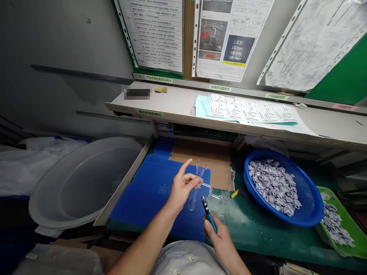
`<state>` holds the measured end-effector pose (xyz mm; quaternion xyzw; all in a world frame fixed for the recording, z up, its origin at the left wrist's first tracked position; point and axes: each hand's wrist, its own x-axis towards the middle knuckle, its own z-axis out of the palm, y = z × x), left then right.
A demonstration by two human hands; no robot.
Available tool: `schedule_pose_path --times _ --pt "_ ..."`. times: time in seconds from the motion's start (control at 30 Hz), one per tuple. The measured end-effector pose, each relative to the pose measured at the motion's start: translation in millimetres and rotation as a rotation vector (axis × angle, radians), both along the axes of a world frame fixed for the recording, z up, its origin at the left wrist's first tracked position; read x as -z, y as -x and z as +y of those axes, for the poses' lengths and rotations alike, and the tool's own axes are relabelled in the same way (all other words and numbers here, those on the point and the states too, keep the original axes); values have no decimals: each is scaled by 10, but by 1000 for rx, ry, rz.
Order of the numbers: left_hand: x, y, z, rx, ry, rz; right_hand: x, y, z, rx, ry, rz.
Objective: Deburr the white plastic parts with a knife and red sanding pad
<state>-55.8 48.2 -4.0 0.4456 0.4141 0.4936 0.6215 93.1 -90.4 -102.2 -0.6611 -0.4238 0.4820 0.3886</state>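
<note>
My left hand [182, 187] pinches a clear plastic moulded part [192, 199] between thumb and fingers, its index finger pointing up. Thin clear bars run from this part to a second clear upright piece [228, 187] on the right. In my right hand [218, 233] is a pair of nippers [208, 214] with teal-and-black handles. The nippers' dark jaws point up, just below the thin clear bars; whether they touch them I cannot tell. A blue sheet [151, 191] and a piece of brown cardboard [219, 152] lie beneath and behind the clear part.
To the right stands a blue basket [248, 179] heaped with small white-and-grey parts, beside a green tray [355, 233] with similar ones. A large whitish tub [71, 183] stands left of the table. Above the table runs a shelf [177, 110] holding papers [252, 109]. A yellow-and-black tool [234, 193] lies near the basket.
</note>
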Motion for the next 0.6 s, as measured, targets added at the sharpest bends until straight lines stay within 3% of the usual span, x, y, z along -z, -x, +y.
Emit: schedule_pose_path --times 0.13,0.33,0.6 --pt "7 -155 -36 -48 69 -80 -179 12 63 -109 -35 5" --pt "44 -276 -108 -58 137 -125 -270 68 131 -62 -46 49" --pt "14 -257 -131 -91 161 -151 -355 133 139 -60 -46 88"
